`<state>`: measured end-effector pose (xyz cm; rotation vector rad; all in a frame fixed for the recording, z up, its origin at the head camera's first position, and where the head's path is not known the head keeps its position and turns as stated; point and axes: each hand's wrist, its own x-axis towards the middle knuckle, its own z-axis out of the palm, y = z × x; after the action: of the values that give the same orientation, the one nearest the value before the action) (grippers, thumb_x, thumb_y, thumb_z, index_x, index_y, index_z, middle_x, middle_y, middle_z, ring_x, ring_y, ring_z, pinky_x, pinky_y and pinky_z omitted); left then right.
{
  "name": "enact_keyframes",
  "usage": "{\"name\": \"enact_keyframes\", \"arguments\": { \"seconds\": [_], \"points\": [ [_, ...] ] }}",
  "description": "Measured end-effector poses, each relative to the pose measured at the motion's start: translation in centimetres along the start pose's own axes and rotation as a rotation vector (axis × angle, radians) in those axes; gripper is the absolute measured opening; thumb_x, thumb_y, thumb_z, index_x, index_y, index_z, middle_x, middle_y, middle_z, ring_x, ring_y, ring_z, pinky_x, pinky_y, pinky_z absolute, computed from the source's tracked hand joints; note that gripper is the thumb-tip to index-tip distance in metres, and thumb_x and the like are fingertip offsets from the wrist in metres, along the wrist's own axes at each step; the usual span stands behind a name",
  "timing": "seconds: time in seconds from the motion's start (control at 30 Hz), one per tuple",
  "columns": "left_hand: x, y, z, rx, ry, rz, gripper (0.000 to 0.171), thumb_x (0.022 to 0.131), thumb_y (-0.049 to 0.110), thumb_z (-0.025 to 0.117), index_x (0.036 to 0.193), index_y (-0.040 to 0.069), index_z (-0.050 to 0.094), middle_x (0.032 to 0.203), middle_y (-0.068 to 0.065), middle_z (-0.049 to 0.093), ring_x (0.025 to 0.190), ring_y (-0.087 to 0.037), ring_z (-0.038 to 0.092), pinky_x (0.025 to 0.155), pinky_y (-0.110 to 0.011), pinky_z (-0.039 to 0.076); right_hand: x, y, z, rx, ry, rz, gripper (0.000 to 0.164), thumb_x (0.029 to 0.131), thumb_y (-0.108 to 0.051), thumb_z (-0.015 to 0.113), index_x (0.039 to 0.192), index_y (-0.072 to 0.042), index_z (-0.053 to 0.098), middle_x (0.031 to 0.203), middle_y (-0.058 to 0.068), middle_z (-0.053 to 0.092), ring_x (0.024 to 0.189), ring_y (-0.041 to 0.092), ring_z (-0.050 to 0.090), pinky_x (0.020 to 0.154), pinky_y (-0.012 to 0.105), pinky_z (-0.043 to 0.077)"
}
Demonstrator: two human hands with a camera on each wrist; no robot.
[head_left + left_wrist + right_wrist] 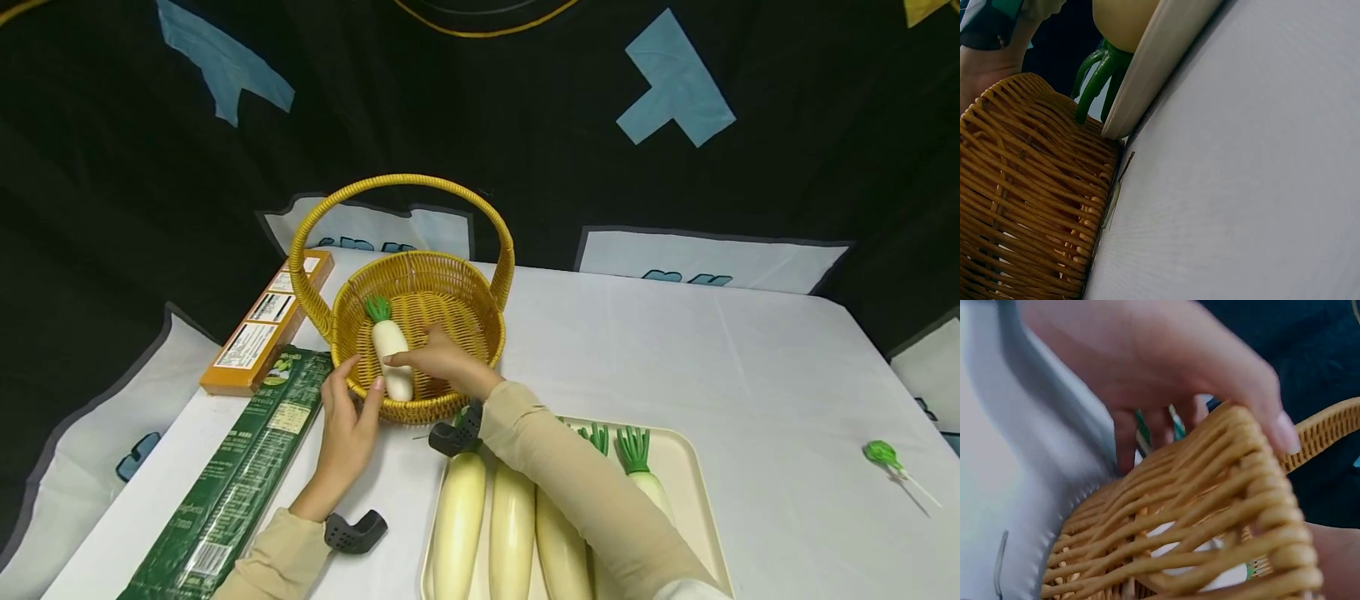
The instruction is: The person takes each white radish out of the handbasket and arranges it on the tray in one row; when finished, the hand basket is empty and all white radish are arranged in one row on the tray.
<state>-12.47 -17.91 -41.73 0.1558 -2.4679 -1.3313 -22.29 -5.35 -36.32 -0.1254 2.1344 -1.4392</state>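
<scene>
A yellow wicker basket (420,408) with a tall arched handle stands on the table. Inside it lies a white radish (388,337) with green stalks. My left hand (348,429) grips the basket's front-left rim. In the right wrist view, that left hand (1166,356) has its thumb over the rim and its other fingers against the outer weave. My right hand (446,362) reaches in over the front rim, thumb tip touching the radish, fingers extended beside it rather than wrapped round it. The left wrist view shows the basket's woven side (1029,187), with part of the right hand (985,75) behind.
A cream tray (705,500) with several white radishes (512,533) sits in front, partly under my right sleeve. Left of the basket lie a green spaghetti packet (232,475) and an orange box (262,325). A green lollipop (883,454) lies far right.
</scene>
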Motion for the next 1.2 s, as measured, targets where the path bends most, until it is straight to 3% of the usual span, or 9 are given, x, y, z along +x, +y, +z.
{"name": "enact_keyframes", "arguments": {
  "seconds": [0.1, 0.23, 0.4, 0.5, 0.63, 0.97, 1.2],
  "points": [
    [0.00, 0.06, 0.10, 0.004, 0.010, 0.000, 0.051, 0.096, 0.034, 0.040, 0.138, 0.012, 0.023, 0.140, -0.021, 0.019, 0.094, -0.028, 0.038, 0.074, -0.037, 0.032, 0.16, 0.04, 0.18, -0.065, -0.015, -0.021, 0.095, 0.077, -0.029, 0.071, 0.145, -0.004, 0.009, 0.149, 0.017, 0.018, 0.133, 0.030, 0.028, 0.106, 0.042, 0.029],
    [-0.02, 0.11, 0.12, -0.006, 0.021, -0.003, 0.051, 0.095, 0.034, 0.041, 0.138, 0.011, 0.025, 0.140, -0.021, 0.020, 0.101, -0.030, 0.037, 0.081, -0.042, 0.033, 0.23, 0.06, 0.41, -0.153, -0.010, -0.053, 0.097, 0.077, -0.027, 0.071, 0.144, 0.000, 0.007, 0.145, 0.022, 0.025, 0.131, 0.030, 0.032, 0.104, 0.040, 0.033],
    [-0.07, 0.11, -0.03, -0.014, 0.020, -0.001, 0.051, 0.095, 0.035, 0.042, 0.137, 0.011, 0.025, 0.140, -0.022, 0.019, 0.113, -0.034, 0.034, 0.091, -0.052, 0.031, -0.03, 0.01, 0.64, -0.225, -0.010, -0.053, 0.100, 0.075, -0.029, 0.073, 0.144, -0.001, 0.005, 0.137, 0.023, 0.037, 0.103, 0.028, 0.056, 0.078, 0.034, 0.050],
    [-0.03, 0.02, -0.04, -0.018, 0.017, 0.000, 0.051, 0.095, 0.035, 0.042, 0.138, 0.011, 0.025, 0.140, -0.022, 0.019, 0.113, -0.034, 0.034, 0.092, -0.051, 0.031, -0.14, 0.00, 0.67, -0.241, -0.026, -0.062, 0.097, 0.076, -0.026, 0.072, 0.144, -0.002, 0.007, 0.129, 0.023, 0.043, 0.082, 0.023, 0.058, 0.063, 0.030, 0.051],
    [0.00, -0.03, 0.03, -0.020, 0.009, -0.002, 0.051, 0.095, 0.035, 0.041, 0.138, 0.012, 0.025, 0.140, -0.021, 0.019, 0.102, -0.030, 0.036, 0.082, -0.042, 0.033, -0.14, 0.12, 0.63, -0.199, -0.049, -0.081, 0.092, 0.077, -0.017, 0.071, 0.145, -0.006, 0.009, 0.124, 0.021, 0.045, 0.076, 0.020, 0.058, 0.057, 0.028, 0.052],
    [-0.10, -0.17, 0.08, 0.010, 0.013, -0.005, 0.050, 0.096, 0.034, 0.041, 0.138, 0.013, 0.024, 0.137, -0.020, 0.022, 0.083, -0.020, 0.036, 0.070, -0.032, 0.031, 0.14, 0.43, 0.51, -0.065, -0.142, -0.082, 0.077, 0.082, -0.007, 0.063, 0.144, -0.028, 0.022, 0.124, 0.020, 0.043, 0.065, 0.020, 0.057, 0.049, 0.027, 0.050],
    [0.00, -0.07, 0.00, -0.001, 0.010, -0.007, 0.050, 0.096, 0.035, 0.041, 0.138, 0.013, 0.024, 0.140, -0.020, 0.020, 0.091, -0.026, 0.038, 0.073, -0.035, 0.032, 0.38, 0.54, 0.14, -0.051, -0.218, -0.077, 0.065, 0.084, -0.009, 0.058, 0.140, -0.032, 0.032, 0.115, 0.015, 0.047, 0.066, 0.018, 0.058, 0.052, 0.025, 0.050]
  ]
}}
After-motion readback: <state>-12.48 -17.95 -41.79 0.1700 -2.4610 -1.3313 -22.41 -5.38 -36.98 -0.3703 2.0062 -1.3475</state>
